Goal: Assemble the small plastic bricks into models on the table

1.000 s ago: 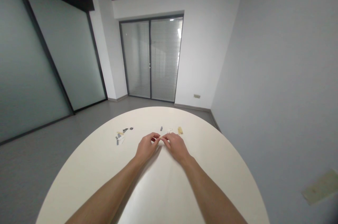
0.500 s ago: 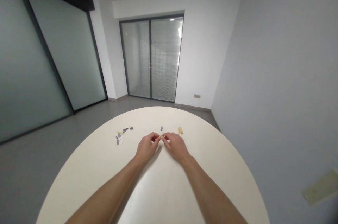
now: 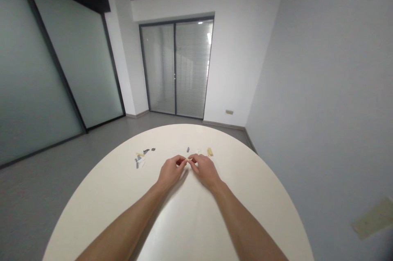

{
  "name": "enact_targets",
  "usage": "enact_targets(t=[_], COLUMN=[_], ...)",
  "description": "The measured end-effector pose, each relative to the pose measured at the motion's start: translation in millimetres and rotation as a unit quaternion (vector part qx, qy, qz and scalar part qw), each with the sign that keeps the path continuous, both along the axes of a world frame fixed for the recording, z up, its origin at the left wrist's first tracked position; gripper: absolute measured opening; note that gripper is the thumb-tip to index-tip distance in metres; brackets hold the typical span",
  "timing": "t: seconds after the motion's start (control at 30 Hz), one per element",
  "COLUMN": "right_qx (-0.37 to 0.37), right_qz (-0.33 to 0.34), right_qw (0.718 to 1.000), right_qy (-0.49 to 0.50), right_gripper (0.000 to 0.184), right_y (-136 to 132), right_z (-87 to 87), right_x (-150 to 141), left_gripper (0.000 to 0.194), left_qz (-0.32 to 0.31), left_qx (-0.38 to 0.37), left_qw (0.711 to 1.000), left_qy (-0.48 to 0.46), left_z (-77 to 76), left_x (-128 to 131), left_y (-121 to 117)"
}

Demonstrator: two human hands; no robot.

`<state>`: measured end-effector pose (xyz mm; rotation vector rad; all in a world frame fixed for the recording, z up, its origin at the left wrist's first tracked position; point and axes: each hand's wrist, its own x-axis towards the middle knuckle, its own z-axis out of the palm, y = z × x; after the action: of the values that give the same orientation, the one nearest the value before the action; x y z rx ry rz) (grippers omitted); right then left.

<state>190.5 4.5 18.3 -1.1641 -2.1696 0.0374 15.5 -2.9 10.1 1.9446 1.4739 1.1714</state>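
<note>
My left hand [image 3: 171,171] and my right hand [image 3: 203,169] meet over the middle of the round white table [image 3: 196,220]. Thumb and fingers of each are pinched on a tiny pale yellowish piece [image 3: 188,160], mostly hidden by the fingertips; its kind is too small to make out. Just beyond the fingertips lies a small grey piece [image 3: 188,149]. Small white bits [image 3: 199,151] rest behind my right hand, with a yellow piece [image 3: 210,152] to their right.
At the table's left, a loose cluster of small grey, white and yellow pieces [image 3: 140,161] is spread out, with dark grey pieces [image 3: 146,152] and a separate dark piece [image 3: 153,149] beside it. Beyond the table stand a glass door [image 3: 175,68] and white walls.
Both hands stay in the same place with only slight finger movement. The pale piece between the fingertips showed more half a second ago and is more covered now.
</note>
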Motion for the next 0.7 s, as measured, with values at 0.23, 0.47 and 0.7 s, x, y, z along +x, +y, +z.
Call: enact_targets(t=[0.23,0.47,0.7], right_qx=[-0.004,0.001,-0.010], right_qz=[0.004,0.002,0.001], right_qw=[1.000,1.000,1.000], right_qy=[0.000,-0.006,-0.018], right_gripper=[0.020,0.020,0.021], right_y=[-0.4,-0.8,-2.3], right_z=[-1.0,-0.7,2.0], right_x=[0.5,0.2,0.1], left_gripper=[0.030,0.029,0.029], left_qz=[-0.002,-0.001,0.004], left_qx=[0.004,0.008,0.009], left_qw=[1.000,1.000,1.000], left_qy=[-0.001,-0.008,-0.006], left_z=[-0.9,-0.2,-0.3], left_x=[0.4,0.3,0.6], left_y=[0.7,-0.4,-0.2])
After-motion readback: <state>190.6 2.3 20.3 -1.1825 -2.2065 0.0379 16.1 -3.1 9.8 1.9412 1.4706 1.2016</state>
